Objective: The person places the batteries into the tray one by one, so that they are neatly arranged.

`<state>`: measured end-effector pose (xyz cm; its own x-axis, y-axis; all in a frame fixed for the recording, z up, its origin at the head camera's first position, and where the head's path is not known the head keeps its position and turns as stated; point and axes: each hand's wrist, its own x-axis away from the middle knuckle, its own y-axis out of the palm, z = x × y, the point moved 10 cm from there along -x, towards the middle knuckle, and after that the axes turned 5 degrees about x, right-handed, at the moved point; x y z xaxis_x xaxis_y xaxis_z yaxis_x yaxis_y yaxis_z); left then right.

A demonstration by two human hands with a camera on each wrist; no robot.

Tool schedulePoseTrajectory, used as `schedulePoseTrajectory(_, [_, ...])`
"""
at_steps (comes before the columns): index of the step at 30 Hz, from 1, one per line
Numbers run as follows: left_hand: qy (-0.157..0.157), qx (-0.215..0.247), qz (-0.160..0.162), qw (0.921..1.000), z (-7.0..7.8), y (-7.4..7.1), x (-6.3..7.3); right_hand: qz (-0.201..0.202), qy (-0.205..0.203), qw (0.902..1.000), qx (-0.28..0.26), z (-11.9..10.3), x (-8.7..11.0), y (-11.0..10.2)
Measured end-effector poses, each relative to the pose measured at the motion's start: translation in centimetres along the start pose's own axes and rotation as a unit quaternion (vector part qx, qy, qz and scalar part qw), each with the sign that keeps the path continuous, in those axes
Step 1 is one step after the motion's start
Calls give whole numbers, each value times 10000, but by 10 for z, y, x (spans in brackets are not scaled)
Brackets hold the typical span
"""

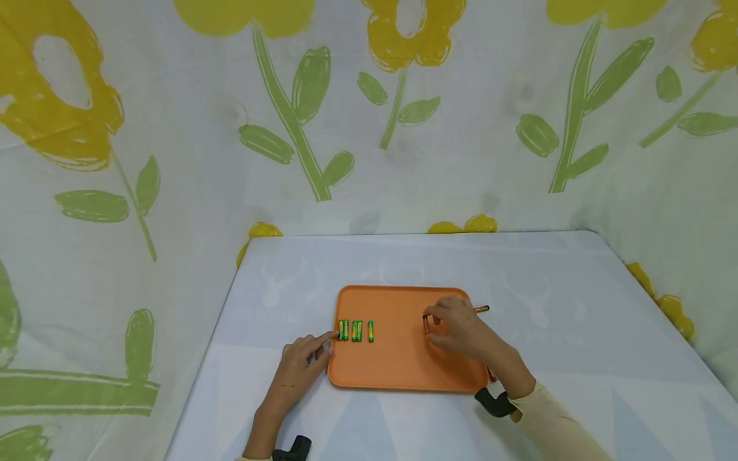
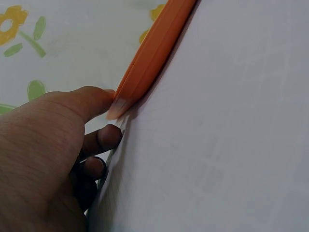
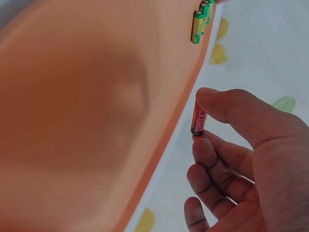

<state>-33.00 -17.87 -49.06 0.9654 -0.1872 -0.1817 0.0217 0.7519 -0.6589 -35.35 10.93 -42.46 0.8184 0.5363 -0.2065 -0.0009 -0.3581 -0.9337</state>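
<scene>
My right hand (image 1: 461,326) pinches a small dark red-orange battery (image 3: 199,118) by its ends between thumb and finger, above the right half of an orange tray (image 1: 398,378). In the head view, several green batteries (image 1: 357,330) stand in a row at the tray's left side: two pairs and a single one (image 1: 371,331) to their right. My left hand (image 1: 300,368) touches the tray's left rim near the leftmost pair. The left wrist view has its thumb against the tray edge (image 2: 149,58), other fingers bent loosely below.
Another dark red-orange battery (image 1: 482,308) lies just past the tray's right edge; one more (image 1: 492,374) is partly hidden by the right forearm. The tray rests on a pale patterned table (image 1: 288,275). Flower-printed cloth (image 1: 461,147) hangs behind and at both sides.
</scene>
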Motion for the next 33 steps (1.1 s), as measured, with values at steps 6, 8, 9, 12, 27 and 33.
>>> schedulePoseTrajectory(6, [-33,12,-17,10000,-1,1,0,4,-126,9999,58,-8,-5,8])
schedulePoseTrajectory(8, [-21,7,-11,10000,-1,1,0,-27,-134,9999,48,-11,-8,11])
schedulePoseTrajectory(9, [-7,-1,-6,10000,0,1,0,-49,-124,9999,58,-11,-9,13])
schedulePoseTrajectory(12, [71,-13,44,10000,1,0,0,-128,-86,9999,70,-14,-13,18])
schedulePoseTrajectory(27, [201,8,95,9998,6,-3,0,-327,-113,9990,295,-26,-26,31])
schedulePoseTrajectory(33, [244,9,98,9997,6,-2,-1,-398,-156,9988,230,-32,-33,30])
